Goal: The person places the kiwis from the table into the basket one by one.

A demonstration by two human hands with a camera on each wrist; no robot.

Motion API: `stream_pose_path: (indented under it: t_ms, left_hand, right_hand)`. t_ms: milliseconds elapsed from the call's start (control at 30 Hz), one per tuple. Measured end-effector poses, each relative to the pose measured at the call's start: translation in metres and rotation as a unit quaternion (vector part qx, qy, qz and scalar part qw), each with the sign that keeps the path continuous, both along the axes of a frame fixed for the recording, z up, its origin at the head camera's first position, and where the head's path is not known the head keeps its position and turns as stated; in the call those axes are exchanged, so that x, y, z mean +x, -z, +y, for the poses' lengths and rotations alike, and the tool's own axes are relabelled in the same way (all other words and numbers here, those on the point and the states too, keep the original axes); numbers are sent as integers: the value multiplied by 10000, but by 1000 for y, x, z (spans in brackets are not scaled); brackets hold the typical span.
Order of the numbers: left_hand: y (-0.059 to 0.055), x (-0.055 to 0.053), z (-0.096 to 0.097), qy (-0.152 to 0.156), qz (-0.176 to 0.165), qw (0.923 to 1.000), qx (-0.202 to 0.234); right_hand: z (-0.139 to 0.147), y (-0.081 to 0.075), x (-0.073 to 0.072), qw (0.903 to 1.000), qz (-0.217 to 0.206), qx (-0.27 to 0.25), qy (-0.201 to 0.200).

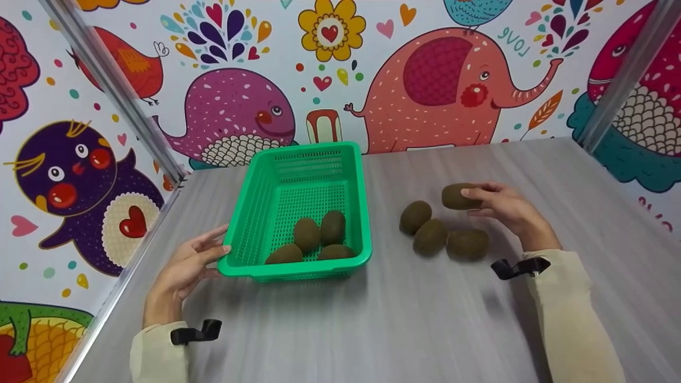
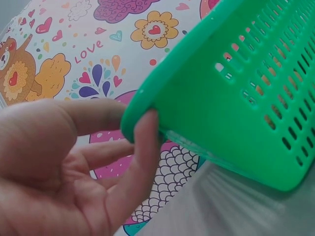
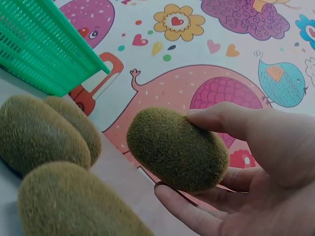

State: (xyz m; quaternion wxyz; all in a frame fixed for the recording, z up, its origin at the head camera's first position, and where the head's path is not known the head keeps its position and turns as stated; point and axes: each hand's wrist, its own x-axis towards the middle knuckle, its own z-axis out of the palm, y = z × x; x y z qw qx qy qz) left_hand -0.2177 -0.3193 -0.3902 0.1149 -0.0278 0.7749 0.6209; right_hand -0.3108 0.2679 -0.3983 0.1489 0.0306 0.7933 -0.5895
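Observation:
My right hand [image 1: 503, 207] grips a brown fuzzy kiwi [image 3: 177, 150] between thumb and fingers, above the table at the right. Just in front of that hand, three more kiwis lie close together; one kiwi [image 1: 468, 244] is the rightmost of them. A green plastic basket [image 1: 363, 213] stands left of the middle, with several kiwis [image 1: 307, 234] gathered at its near end. At the basket's near left corner, my left hand [image 1: 186, 266] pinches the rim, its thumb on one side and fingers on the other, as the left wrist view shows closely.
The grey wood-grain table [image 1: 404, 319] is bounded at the back and left by printed cartoon wall panels [image 1: 330, 80]. Metal posts [image 1: 117, 90] rise at the table's back corners. A black wrist mount [image 1: 197, 332] sits on each sleeve.

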Motion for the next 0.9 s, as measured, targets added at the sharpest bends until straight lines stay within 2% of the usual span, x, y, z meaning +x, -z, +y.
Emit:
stream_pose_path:
  t_ms: [267,500,900]
  left_hand:
    - [1,1,1,0,103,9999,-86]
    - [1,0,0,19,-6,10000,25]
    - [-2,0,0,16,-110,9999,46]
  right_hand:
    - [-12,-7,5,9991,320,-257,69]
    - [-25,-11,8,9979,329,-561,-52]
    - [-43,-23,16,9973,335,-605,-240]
